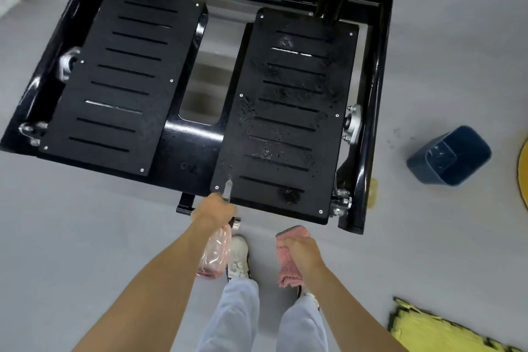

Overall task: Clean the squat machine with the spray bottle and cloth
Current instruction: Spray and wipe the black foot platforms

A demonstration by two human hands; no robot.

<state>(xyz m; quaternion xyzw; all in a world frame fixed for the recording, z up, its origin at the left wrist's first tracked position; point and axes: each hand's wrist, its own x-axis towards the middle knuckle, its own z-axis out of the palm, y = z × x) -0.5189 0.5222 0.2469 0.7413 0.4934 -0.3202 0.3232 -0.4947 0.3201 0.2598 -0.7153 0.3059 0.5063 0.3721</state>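
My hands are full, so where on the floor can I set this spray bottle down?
Bare grey floor lies left of your left hand, short of the left footplate. Another patch sits between the blue bin, the yellow mat and your right hand. It is crowded around your shoes.

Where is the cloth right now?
In the head view, lower centre: the pink cloth is bunched in the right hand, just short of the right footplate.

Black slotted footplates [288,123], glossy black frame [377,94], pink clear bottle [215,254], pink cloth [288,263] with a dark checked edge, navy bin [448,156], yellow mat [434,331], grey floor [100,223], pale blue trousers [237,314], white shoe [238,256]
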